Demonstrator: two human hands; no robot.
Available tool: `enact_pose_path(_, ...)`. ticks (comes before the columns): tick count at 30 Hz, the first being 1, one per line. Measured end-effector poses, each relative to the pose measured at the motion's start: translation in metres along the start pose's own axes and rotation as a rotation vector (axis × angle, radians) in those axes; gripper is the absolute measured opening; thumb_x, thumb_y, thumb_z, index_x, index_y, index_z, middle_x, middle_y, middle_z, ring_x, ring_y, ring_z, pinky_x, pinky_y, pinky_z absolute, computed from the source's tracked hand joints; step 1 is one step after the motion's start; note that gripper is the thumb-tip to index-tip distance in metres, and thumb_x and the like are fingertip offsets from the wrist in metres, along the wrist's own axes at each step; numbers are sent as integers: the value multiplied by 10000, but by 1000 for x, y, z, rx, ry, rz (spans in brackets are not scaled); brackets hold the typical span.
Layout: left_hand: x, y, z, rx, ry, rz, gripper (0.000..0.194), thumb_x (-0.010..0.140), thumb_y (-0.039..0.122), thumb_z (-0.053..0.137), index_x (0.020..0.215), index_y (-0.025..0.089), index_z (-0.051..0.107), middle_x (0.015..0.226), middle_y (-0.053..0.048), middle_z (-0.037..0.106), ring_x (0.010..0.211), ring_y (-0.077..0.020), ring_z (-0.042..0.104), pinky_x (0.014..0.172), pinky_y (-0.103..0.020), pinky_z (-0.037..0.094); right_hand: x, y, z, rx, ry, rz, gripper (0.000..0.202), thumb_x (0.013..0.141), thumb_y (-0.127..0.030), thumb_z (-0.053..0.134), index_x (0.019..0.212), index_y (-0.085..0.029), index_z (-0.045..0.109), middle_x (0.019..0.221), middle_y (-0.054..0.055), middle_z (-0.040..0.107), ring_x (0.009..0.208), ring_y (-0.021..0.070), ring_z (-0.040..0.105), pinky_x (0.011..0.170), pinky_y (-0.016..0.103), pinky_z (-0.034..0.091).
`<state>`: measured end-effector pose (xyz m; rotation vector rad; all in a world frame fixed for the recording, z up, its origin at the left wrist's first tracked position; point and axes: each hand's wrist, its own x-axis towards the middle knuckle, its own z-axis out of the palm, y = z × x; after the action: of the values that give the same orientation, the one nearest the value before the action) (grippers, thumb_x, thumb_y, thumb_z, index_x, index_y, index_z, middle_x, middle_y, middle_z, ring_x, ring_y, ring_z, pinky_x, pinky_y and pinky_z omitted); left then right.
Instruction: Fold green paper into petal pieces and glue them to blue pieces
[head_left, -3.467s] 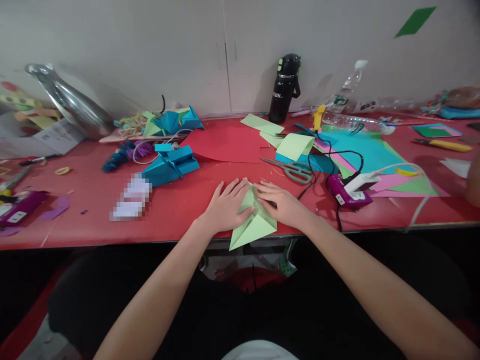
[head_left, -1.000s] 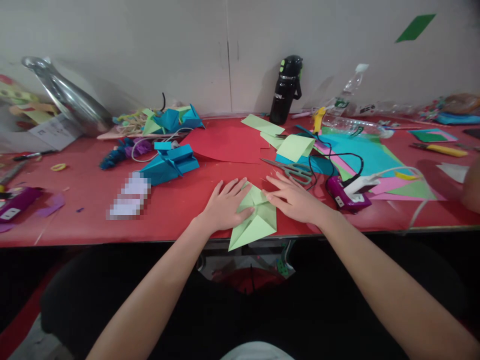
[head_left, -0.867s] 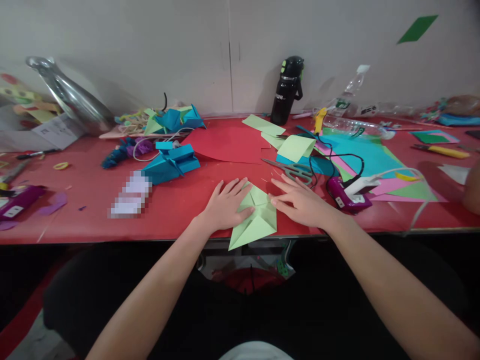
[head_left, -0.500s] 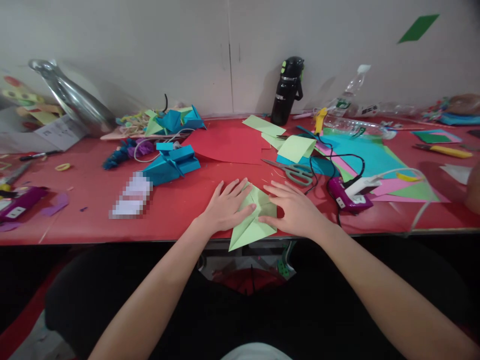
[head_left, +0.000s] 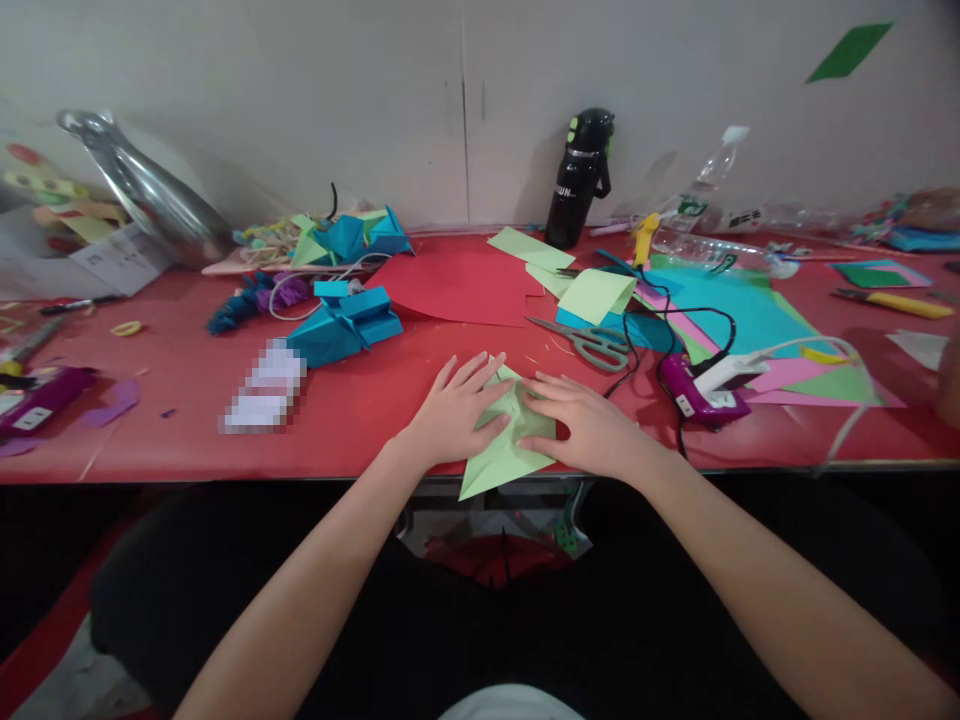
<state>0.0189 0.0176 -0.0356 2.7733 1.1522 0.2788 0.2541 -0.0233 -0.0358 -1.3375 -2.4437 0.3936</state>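
1. Folded light-green paper: at the front edge of the red tabletop, just below centre of frame. Creases visible; lowest corner juts past the table edge.
2. Left hand: palm down, fingers extended and slightly spread, lying over the paper's left side, thumb across its middle. Grasps nothing.
3. Right hand: palm down, fingers loosely bent, thumb well apart from them. Fingers and thumb rest on the paper's right side; no grip around it seen.
4. Scissors: right of centre, just above the right hand; blades point left.
5. Red paper sheet: flat, above the hands, mid-frame. Blue folded-paper model to its lower left.
6. Light-green paper piece, curled, above the scissors. Black flask upright, upper right of centre.
7. Right of frame: purple power strip with white charger plugged in; large blue paper sheet behind. Yellow glue gun near that sheet's upper left corner.
8. Upper left: shiny metal vessel, tilted. Below and right of it, a pixelated patch; contents unreadable.
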Motion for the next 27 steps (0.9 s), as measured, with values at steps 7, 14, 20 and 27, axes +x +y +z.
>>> enact_pose_path(7, -1, 1, -2, -52, -30, -2, 507, 1012, 473, 415, 1479, 289, 494, 1603, -36, 413, 1497, -255, 356, 1229, -526, 251, 0, 5, -5, 24, -51, 11, 707, 881, -653, 601, 1459, -249, 550, 1548, 76, 469, 1473, 333, 387, 1206, 566, 356)
enact_pose_path(14, -1, 2, -4, -35, -48, -4, 509, 1015, 478, 408, 1481, 289, 487, 1612, -28, 397, 1505, -241, 340, 1239, -516, 227, 0, 12, -10, 21, -95, 25, 638, 900, -664, 568, 1418, -292, 588, 1557, 2, 445, 1493, 335, 343, 1219, 589, 326)
enact_pose_path(20, 0, 2, -3, -14, -67, -4, 529, 1029, 487, 368, 1526, 312, 418, 1649, -34, 321, 1524, -236, 299, 1245, -511, 205, 1, 17, -11, 35, -101, 17, 584, 937, -643, 524, 1413, -310, 588, 1558, -28, 437, 1501, 318, 325, 1230, 572, 319)
enact_pose_path(27, -1, 1, -2, 14, -72, -3, 543, 1033, 476, 363, 1550, 309, 382, 1675, -57, 240, 1544, -242, 248, 1239, -520, 207, 0, 20, -8, 53, -85, -4, 526, 975, -574, 512, 1418, -298, 582, 1562, -29, 431, 1496, 310, 344, 1228, 560, 329)
